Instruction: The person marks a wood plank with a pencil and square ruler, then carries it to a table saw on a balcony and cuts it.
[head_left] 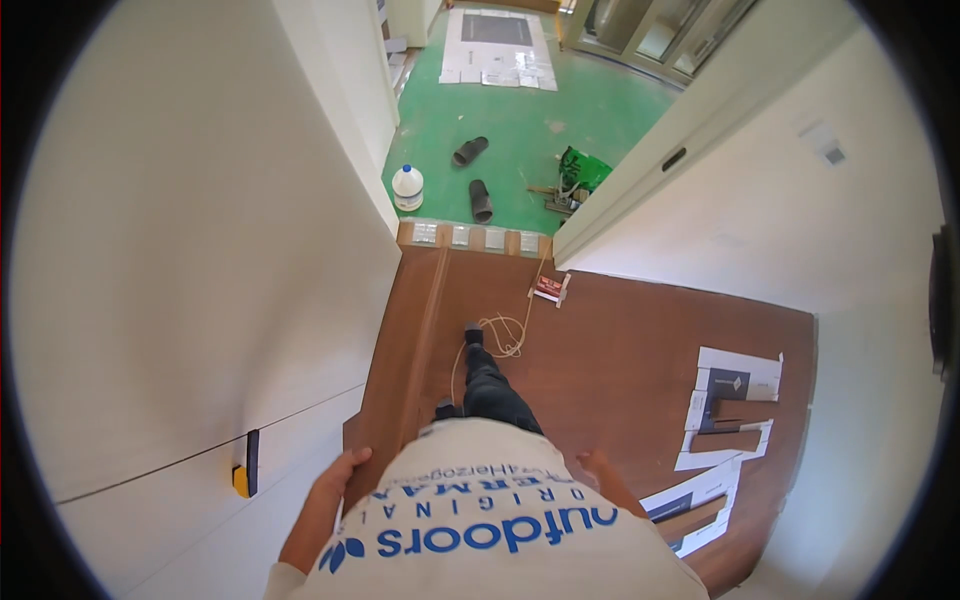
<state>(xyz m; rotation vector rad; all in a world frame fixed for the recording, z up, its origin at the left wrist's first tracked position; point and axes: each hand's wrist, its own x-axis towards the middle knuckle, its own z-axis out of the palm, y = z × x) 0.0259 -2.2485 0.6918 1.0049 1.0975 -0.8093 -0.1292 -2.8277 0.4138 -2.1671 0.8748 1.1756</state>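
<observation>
My left hand (343, 468) hangs beside my left side, its fingers loosely bent and nothing visible in them. It is nearest to the edge of the brown wood floor (620, 350). On the other side, my right hand (594, 463) is low by my hip, fingers partly spread and partly hidden by my light sweatshirt (480, 530). I see nothing held there either. In front of my dark trousers, one foot (473, 335) stands beside a loosely coiled pale cord (505, 335). The cord runs up to a small red and white packet (549, 288).
A doorway leads to a green-covered floor (520, 125) with a white jug (407, 188), two dark slippers (481, 201) and a green bag (583, 170) beside tools. Cardboard pieces (765, 375) with wood strips lie right. A black and yellow tool (246, 468) is at left.
</observation>
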